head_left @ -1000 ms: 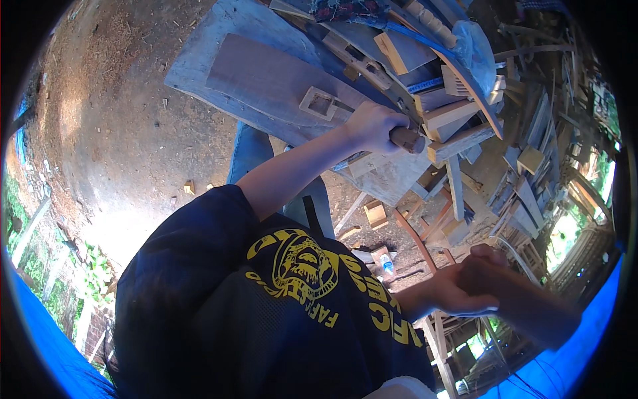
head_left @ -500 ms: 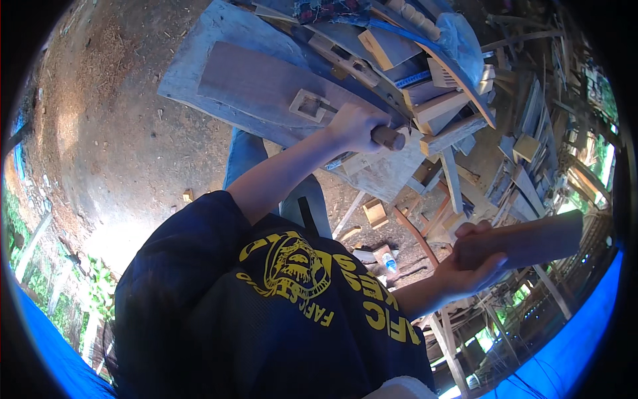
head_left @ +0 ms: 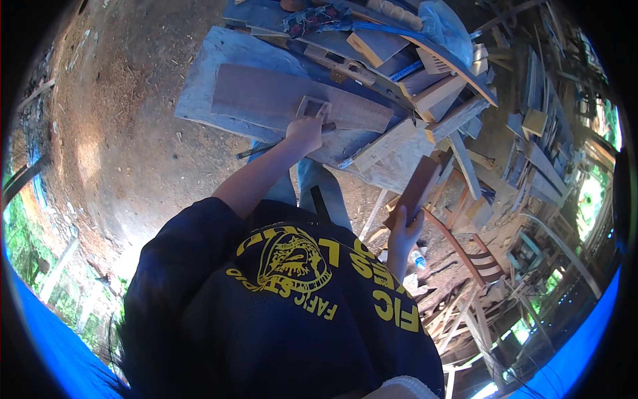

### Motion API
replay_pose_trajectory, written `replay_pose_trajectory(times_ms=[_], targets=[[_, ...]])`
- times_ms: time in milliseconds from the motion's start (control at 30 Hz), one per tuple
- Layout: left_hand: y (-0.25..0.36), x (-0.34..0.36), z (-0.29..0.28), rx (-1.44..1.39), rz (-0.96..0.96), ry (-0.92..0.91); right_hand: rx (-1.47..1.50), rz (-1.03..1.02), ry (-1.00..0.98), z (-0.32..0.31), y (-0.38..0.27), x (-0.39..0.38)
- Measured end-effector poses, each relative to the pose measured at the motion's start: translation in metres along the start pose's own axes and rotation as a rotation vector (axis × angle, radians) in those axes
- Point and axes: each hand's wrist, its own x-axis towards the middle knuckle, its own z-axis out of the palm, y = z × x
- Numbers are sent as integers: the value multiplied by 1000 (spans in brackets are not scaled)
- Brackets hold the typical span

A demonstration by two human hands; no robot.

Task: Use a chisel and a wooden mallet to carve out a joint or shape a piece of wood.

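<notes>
My left hand (head_left: 306, 133) is closed around a slim chisel-like tool (head_left: 328, 128). Its brown wooden handle sticks out on the right, and a thin dark end shows left of the wrist. That hand is at the near edge of a flat brown plank (head_left: 256, 96), beside a small pale wooden frame (head_left: 312, 108) lying on it. Farther right, my right hand (head_left: 404, 229) grips the lower end of a long dark brown wooden block (head_left: 420, 185), held tilted upward off the bench.
Under the plank lies a weathered grey-blue bench board (head_left: 206, 66). Beyond it are a wooden hand plane (head_left: 345, 65), wood offcuts (head_left: 438, 96), and a clear plastic bag (head_left: 448, 30). Scrap timber (head_left: 531, 146) is piled to the right. A small bottle (head_left: 418, 259) lies on the ground.
My left hand has moved left along the plank with the tool, whose handle has turned. My right hand has brought the block inward to the left, tipping it more upright.
</notes>
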Motion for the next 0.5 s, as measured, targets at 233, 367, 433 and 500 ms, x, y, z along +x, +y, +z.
replay_pose_trajectory(times_ms=[233,367,433,500], targets=[[-21,21,26,92,117,90,-52,123,-45,19,19,-15],[-29,28,34,163,245,154,-2,179,-49,25,23,-24],[-30,30,35,166,258,164,-49,155,-19,29,25,-31],[-32,31,36,176,260,161,-82,182,0,33,25,-38]])
